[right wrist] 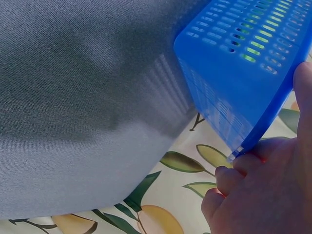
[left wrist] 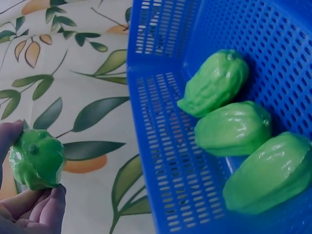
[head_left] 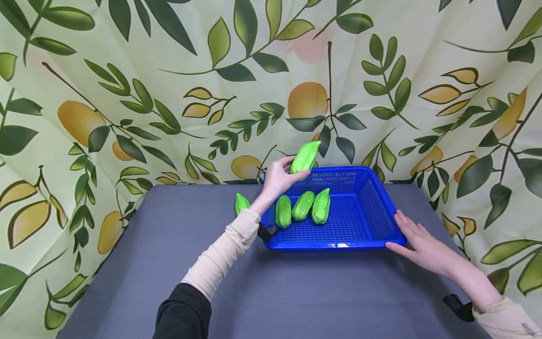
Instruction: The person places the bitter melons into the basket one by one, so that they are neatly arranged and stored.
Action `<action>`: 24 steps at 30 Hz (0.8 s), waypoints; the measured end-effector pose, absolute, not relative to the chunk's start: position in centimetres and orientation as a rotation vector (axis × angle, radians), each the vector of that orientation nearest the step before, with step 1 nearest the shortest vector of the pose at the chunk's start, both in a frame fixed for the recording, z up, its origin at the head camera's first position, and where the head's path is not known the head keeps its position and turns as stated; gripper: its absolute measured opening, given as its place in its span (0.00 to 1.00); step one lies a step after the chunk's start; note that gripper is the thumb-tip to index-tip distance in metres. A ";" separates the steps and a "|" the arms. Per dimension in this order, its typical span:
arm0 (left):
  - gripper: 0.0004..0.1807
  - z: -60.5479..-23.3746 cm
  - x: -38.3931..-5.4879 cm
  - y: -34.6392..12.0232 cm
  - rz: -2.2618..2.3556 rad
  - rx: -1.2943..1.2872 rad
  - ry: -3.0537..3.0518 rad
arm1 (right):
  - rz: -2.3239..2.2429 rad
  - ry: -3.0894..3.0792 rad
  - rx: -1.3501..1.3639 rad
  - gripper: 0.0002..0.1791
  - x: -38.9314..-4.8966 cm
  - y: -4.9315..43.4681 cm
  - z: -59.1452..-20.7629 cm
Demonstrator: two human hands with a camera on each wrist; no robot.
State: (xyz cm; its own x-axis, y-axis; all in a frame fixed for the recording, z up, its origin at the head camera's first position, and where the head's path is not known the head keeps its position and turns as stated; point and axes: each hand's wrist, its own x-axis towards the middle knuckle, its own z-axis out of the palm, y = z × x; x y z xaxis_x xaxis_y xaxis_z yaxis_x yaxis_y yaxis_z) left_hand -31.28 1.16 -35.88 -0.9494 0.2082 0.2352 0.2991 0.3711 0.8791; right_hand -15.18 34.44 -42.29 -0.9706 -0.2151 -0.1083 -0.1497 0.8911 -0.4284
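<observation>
Your left hand [head_left: 281, 178] pinches a green pod [head_left: 306, 157] between thumb and fingers, raised by the blue basket's [head_left: 334, 245] far edge, toward its far-left corner. Long axis slants, pointed tip up and rightward in head view. Three pods [head_left: 303, 205] lie inside, toward the left edge. Your right hand [head_left: 425, 245], thumb and fingers apart, touches the near-right corner.
</observation>
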 end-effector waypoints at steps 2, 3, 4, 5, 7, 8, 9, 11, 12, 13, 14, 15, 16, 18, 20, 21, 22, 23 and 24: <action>0.31 -36.1 -31.3 1.4 -1.626 -0.470 -2.548 | -0.638 2.906 -0.281 0.52 -15.2 34.4 -42.3; 0.31 -36.1 -31.4 1.6 -1.614 -0.472 -2.556 | -0.638 2.906 -0.279 0.52 -15.2 34.4 -42.3; 0.31 -36.2 -31.4 1.7 -1.606 -0.476 -2.563 | -0.639 2.905 -0.276 0.52 -15.2 34.4 -42.3; 0.31 -36.3 -31.5 1.8 -1.600 -0.479 -2.570 | -0.641 2.904 -0.275 0.52 -15.2 34.4 -42.3; 0.32 -36.3 -31.6 2.1 -1.581 -0.484 -2.584 | -0.642 2.902 -0.267 0.53 -15.2 34.4 -42.2; 0.32 -36.4 -31.7 2.2 -1.574 -0.489 -2.588 | -0.644 2.901 -0.264 0.53 -15.2 34.4 -42.2; 0.32 -36.4 -31.7 2.3 -1.566 -0.496 -2.593 | -0.644 2.900 -0.262 0.53 -15.2 34.4 -42.2; 0.32 -36.5 -31.8 2.6 -1.553 -0.506 -2.601 | -0.643 2.900 -0.261 0.53 -15.2 34.4 -42.2; 0.32 -36.5 -31.9 2.8 -1.551 -0.511 -2.605 | -0.643 2.900 -0.260 0.53 -15.2 34.4 -42.2; 0.32 -36.6 -31.9 2.9 -1.551 -0.517 -2.610 | -0.644 2.900 -0.262 0.53 -15.2 34.4 -42.2; 0.32 -36.8 -32.0 3.0 -1.564 -0.522 -2.610 | -0.646 2.900 -0.263 0.53 -15.2 34.4 -42.2; 0.33 -36.9 -32.0 3.1 -1.570 -0.527 -2.615 | -0.647 2.901 -0.264 0.53 -15.2 34.4 -42.2; 0.33 -37.0 -32.0 3.3 -1.576 -0.529 -2.620 | -0.644 2.902 -0.265 0.53 -15.2 34.4 -42.2; 0.33 -37.2 -32.0 3.4 -1.591 -0.533 -2.627 | -0.642 2.904 -0.266 0.53 -15.2 34.4 -42.2; 0.33 -37.2 -32.0 3.6 -1.598 -0.535 -2.629 | -0.641 2.905 -0.268 0.53 -15.2 34.4 -42.2; 0.33 -37.2 -32.0 3.7 -1.588 -0.537 -2.633 | -0.638 2.907 -0.269 0.53 -15.2 34.4 -42.3; 0.32 -37.2 -32.1 3.8 -1.573 -0.542 -2.635 | -0.640 2.908 -0.269 0.52 -15.1 34.4 -42.3; 0.32 -37.2 -32.2 3.9 -1.556 -0.549 -2.637 | -0.643 2.909 -0.269 0.52 -15.1 34.4 -42.3; 0.32 -37.1 -32.2 4.1 -1.538 -0.554 -2.639 | -0.645 2.910 -0.268 0.52 -15.0 34.4 -42.3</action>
State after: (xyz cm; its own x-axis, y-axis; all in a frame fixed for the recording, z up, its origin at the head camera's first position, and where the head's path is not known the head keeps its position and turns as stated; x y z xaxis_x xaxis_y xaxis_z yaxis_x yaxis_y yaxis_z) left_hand -32.24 4.05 -37.14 -0.9355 0.2850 0.2087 0.3220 0.4454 0.8354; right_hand -15.04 34.43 -42.26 -0.9729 -0.2054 -0.1061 -0.1414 0.8917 -0.4300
